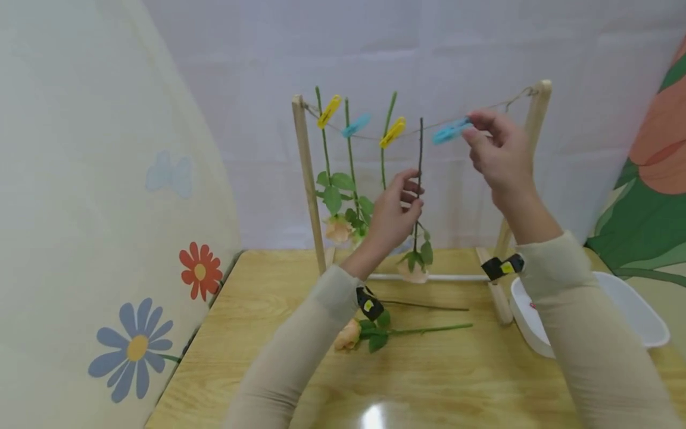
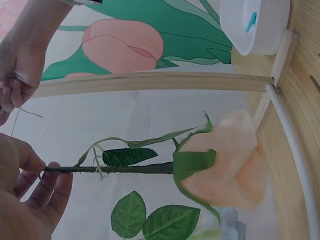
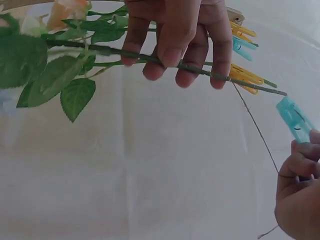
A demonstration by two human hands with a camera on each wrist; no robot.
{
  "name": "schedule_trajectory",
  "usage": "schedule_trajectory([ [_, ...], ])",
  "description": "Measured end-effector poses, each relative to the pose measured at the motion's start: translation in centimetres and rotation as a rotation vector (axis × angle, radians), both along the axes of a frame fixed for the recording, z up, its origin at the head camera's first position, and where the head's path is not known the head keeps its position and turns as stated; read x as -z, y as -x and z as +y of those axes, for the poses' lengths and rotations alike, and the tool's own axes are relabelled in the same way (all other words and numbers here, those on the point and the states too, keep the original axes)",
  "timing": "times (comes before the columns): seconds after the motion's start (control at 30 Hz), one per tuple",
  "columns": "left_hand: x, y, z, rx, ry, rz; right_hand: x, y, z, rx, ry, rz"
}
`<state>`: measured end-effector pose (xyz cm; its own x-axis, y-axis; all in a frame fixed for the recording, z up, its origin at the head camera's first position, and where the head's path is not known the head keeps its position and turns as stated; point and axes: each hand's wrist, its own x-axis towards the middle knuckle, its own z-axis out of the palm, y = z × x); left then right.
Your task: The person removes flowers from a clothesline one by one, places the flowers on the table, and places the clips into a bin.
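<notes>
My left hand [image 1: 393,211] pinches the dark stem of a peach rose [image 2: 220,165], held head down with its stem upright beside a string [image 1: 436,123]. In my right hand [image 1: 504,152] is a light blue clothespin [image 1: 452,131], gripped at one end, just right of the stem top. The right wrist view shows the clothespin's free end near the stem tip, apparently apart from it. Left of my hands, a yellow clothespin [image 1: 329,111], a blue clothespin [image 1: 356,125] and another yellow clothespin [image 1: 393,132] hold stems of upside-down roses on the string.
The string spans a wooden frame [image 1: 308,179] with a white bar [image 1: 461,277] low across it. On the wooden table [image 1: 429,381] lie a peach rose [image 1: 348,335] and a dark stem [image 1: 434,306]. A white basin [image 1: 635,310] stands at the right, with small items inside.
</notes>
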<state>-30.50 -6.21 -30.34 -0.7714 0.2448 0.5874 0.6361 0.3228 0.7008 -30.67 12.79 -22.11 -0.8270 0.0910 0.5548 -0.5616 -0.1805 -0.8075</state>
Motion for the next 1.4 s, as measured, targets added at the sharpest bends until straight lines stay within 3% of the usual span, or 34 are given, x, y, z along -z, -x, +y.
schedule_trajectory([
  [0.17, -0.1, -0.7, -0.7, 0.032, 0.098, 0.018, 1.2, -1.0, 1.8, -0.095, -0.063, 0.033],
  [0.53, -0.1, -2.4, -1.8, 0.066, 0.399, 0.07, 4.4, -2.2, 5.9, -0.164, -0.235, 0.027],
  [0.7, 0.1, -3.4, -2.2, 0.066, 0.518, 0.097, 5.6, -2.9, 7.7, -0.127, -0.319, -0.021],
  [0.87, 0.5, -3.8, -2.3, 0.092, 0.575, 0.159, 6.5, -3.5, 8.9, -0.053, -0.392, -0.078],
  [1.2, 1.3, -4.8, -3.1, 0.078, 0.701, 0.138, 8.5, -3.8, 10.6, 0.039, -0.472, -0.162],
  [1.4, 1.9, -4.9, -3.3, 0.07, 0.754, 0.178, 9.6, -3.9, 11.6, -0.031, -0.435, -0.137],
])
